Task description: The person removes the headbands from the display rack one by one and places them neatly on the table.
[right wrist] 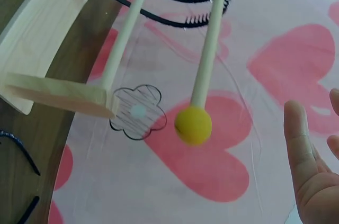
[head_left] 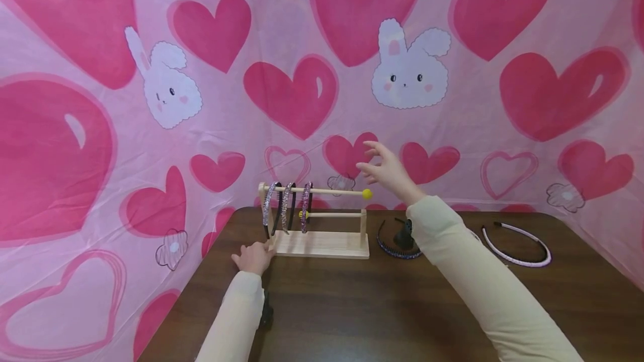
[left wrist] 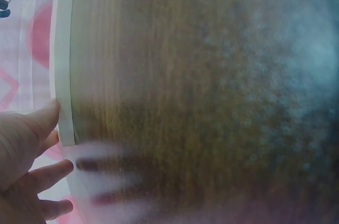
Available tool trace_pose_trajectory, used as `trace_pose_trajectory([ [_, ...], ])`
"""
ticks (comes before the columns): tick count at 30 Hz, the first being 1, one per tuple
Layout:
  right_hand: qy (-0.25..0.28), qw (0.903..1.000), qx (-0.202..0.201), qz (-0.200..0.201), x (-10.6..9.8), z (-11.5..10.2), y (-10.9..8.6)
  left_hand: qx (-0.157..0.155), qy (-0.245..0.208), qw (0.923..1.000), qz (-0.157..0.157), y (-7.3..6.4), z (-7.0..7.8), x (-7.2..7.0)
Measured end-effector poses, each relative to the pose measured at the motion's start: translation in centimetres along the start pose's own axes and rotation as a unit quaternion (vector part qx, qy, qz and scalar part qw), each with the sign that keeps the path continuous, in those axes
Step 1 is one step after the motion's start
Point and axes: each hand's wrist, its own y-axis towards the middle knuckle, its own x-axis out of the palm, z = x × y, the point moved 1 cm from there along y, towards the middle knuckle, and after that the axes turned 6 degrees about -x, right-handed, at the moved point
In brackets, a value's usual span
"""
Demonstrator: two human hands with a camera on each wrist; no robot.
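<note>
A wooden headband stand (head_left: pixel 322 243) sits on the table, with an upper and a lower rod. Several glittery headbands (head_left: pixel 285 208) with black inner teeth hang towards the left of the upper rod. My left hand (head_left: pixel 254 257) holds the left end of the stand's base between thumb and index finger, the other fingers spread. The same base (left wrist: pixel 64 60) is seen edge-on in the left wrist view. My right hand (head_left: pixel 389 172) is raised, empty and with fingers apart, up and to the right of the yellow ball (head_left: pixel 367 194) tipping the upper rod.
Right of the stand lies a dark toothed headband (head_left: pixel 397 252) beside a black object (head_left: pixel 402 236), partly behind the right sleeve. Farther right is a pale pink headband (head_left: pixel 533 263). Another black object (head_left: pixel 266 310) shows beside the left sleeve. A heart-patterned cloth (head_left: pixel 292 94) hangs behind the table.
</note>
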Motion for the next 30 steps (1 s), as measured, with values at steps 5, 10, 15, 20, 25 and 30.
trace_pose_trajectory([
  [5,-0.004,0.9998,-0.01,-0.014,1.5,-0.4,0.2,0.001,-0.003,1.0,0.004,0.1,-0.1,-0.1],
  [10,0.002,0.9996,-0.01,-0.026,2.9,-1.0,0.3,0.001,-0.005,1.0,0.0,0.2,-0.3,0.0],
  [15,0.026,0.9986,-0.002,-0.046,4.3,-1.3,0.3,-0.003,0.002,1.0,-0.005,0.2,-0.3,0.1],
  [20,0.021,0.998,0.002,-0.06,5.6,-1.3,0.5,-0.004,0.007,1.0,-0.006,0.2,-0.3,0.0],
  [25,0.017,0.9967,0.001,-0.08,7.0,-1.3,0.3,-0.002,0.005,1.0,-0.003,0.2,-0.3,0.0],
  [30,0.004,0.9963,0.005,-0.086,8.3,-1.2,0.1,-0.001,0.004,1.0,-0.003,0.3,-0.3,0.3],
])
